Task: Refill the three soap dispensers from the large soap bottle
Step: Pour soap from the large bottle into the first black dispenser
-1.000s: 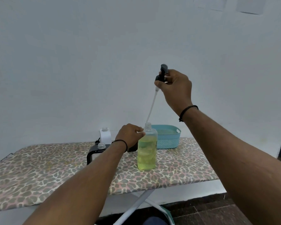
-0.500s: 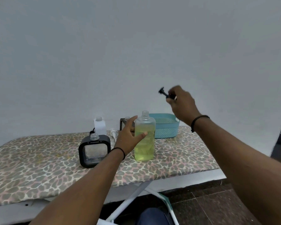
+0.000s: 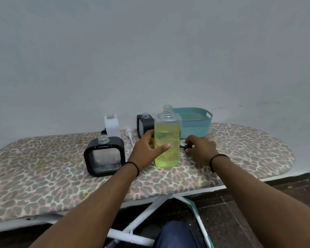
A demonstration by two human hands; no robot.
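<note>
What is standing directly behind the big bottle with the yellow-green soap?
Behind the big bottle: a black dispenser at its left and a teal basket at its right. The bottle hides part of both.

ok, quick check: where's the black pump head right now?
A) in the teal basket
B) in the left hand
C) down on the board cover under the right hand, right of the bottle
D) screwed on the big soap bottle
C: the right hand has its fingers curled on the black pump head low at the board cover, right of the large soap bottle, whose neck is open.
</note>
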